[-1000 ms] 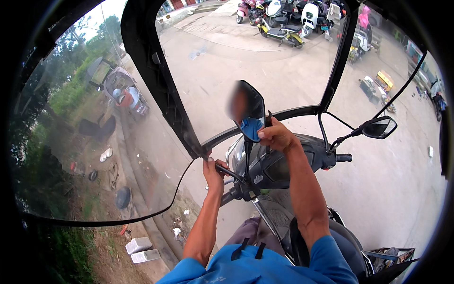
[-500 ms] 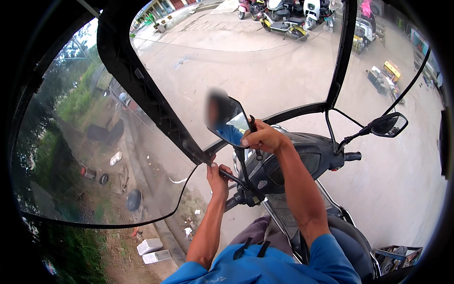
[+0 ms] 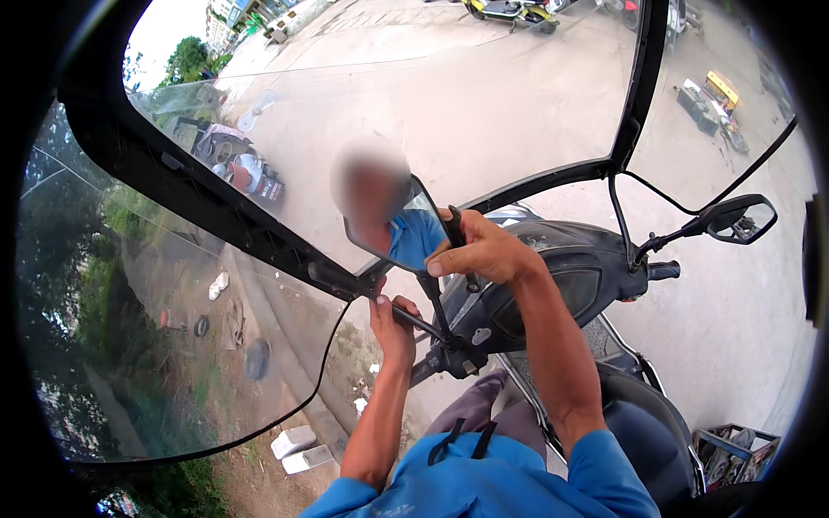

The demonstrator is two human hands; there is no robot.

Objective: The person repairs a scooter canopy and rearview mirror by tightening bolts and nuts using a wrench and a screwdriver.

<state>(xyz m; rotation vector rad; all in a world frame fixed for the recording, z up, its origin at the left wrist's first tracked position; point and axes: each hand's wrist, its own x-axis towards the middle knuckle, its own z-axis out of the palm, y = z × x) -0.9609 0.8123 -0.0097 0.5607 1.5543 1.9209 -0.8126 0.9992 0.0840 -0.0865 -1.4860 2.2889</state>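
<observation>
My right hand (image 3: 484, 255) is closed on the left mirror (image 3: 413, 233) of a dark scooter (image 3: 540, 289), thumb on its lower right edge, with a dark metal tool that looks like a wrench (image 3: 471, 281) held against it. My left hand (image 3: 390, 337) is closed round a black rod (image 3: 414, 319) where it meets the lower end of the canopy frame (image 3: 285, 246), below the mirror. The mirror's stem runs down to the left handlebar clamp (image 3: 458, 354).
A black-framed clear canopy surrounds the scooter, with the right mirror (image 3: 734, 224) beside it. Parked scooters (image 3: 509, 13) stand beyond, toolboxes (image 3: 717, 95) lie on the right, a metal crate (image 3: 734, 453) is at lower right, and white blocks (image 3: 298, 449) sit by the left curb.
My right hand has moved left and slightly down with the mirror, which has turned on its stem. My left hand stays at the rod junction. The view has tilted.
</observation>
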